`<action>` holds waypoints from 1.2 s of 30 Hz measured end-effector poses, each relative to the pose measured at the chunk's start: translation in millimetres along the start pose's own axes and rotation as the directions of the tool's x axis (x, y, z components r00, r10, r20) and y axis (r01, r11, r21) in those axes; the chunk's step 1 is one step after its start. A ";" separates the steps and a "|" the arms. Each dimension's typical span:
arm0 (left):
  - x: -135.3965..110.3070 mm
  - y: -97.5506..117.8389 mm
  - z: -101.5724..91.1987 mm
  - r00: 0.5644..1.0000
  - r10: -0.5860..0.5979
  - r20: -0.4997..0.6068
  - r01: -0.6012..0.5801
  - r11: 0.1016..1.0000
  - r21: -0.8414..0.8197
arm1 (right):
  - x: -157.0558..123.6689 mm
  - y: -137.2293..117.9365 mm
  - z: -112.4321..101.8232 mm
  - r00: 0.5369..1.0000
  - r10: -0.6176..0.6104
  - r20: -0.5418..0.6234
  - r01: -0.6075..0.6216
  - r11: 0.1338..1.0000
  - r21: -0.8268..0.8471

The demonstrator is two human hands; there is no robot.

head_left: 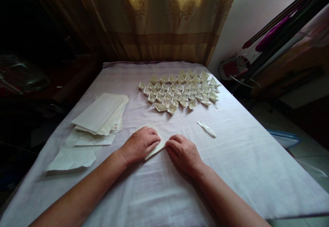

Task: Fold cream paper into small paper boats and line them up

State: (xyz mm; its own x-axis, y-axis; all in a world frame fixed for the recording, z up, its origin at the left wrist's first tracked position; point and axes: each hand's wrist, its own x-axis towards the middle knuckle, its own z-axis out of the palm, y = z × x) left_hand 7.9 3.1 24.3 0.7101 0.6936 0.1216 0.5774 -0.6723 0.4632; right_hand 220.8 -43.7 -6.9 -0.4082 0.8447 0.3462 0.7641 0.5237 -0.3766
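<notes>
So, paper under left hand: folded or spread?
Folded, it seems: the paper looks smaller than the stacked sheets, with a pointed corner at the right hand.

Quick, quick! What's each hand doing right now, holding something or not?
Left hand: resting on the folded paper, fingers bent; can't tell if it's gripping.
Right hand: closed, seemingly pinching the folded paper's right corner.

Cloth-covered table [244, 172], uneven stack of paper sheets [100, 112] at left, cluster of folded paper boats [177, 92] toward far edge, paper piece [156, 151] near centre, narrow white strip [207, 129] to its right
</notes>
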 end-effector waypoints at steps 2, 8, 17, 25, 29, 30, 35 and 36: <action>0.1 2.2 1.5 1.000 -0.024 0.003 0.024 1.000 -0.019 | 2.8 -0.2 1.2 1.000 -0.014 0.012 0.014 0.999 -0.030; -7.0 13.6 15.9 0.987 -0.140 -0.080 0.144 0.989 0.036 | 8.1 0.2 5.4 0.999 0.017 0.033 -0.014 0.997 -0.081; -14.8 14.3 24.6 0.983 -0.143 -0.112 0.145 0.989 0.016 | -0.9 -4.5 -3.7 0.996 -0.082 0.027 0.084 0.990 -0.110; -18.6 11.3 30.1 0.988 -0.040 -0.151 0.054 0.995 0.088 | -4.1 -4.7 -3.3 0.998 -0.056 -0.006 0.056 0.998 -0.033; -18.7 12.9 28.2 0.993 0.015 -0.119 0.007 0.983 0.183 | -4.3 -0.9 -0.1 0.997 0.015 -0.070 -0.013 0.999 0.032; -18.6 13.6 27.3 0.994 0.021 -0.109 0.001 0.981 0.193 | -4.3 -0.3 0.6 0.996 0.042 -0.078 -0.038 0.998 0.043; -13.9 19.1 26.6 0.995 -0.002 -0.096 0.022 0.978 0.209 | -3.9 2.3 2.9 0.995 0.076 -0.067 -0.072 0.996 0.059; -11.8 20.4 27.6 0.995 -0.010 -0.096 0.032 0.974 0.226 | -3.6 3.4 3.1 0.995 0.073 -0.066 -0.069 0.996 0.060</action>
State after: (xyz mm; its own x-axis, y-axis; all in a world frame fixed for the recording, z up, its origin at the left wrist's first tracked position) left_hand 22.4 -25.9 8.1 0.6622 0.7220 0.2004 0.6759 -0.6911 0.2560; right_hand 223.4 -44.6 -12.1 -0.3169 0.8716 0.3740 0.7590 0.4695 -0.4510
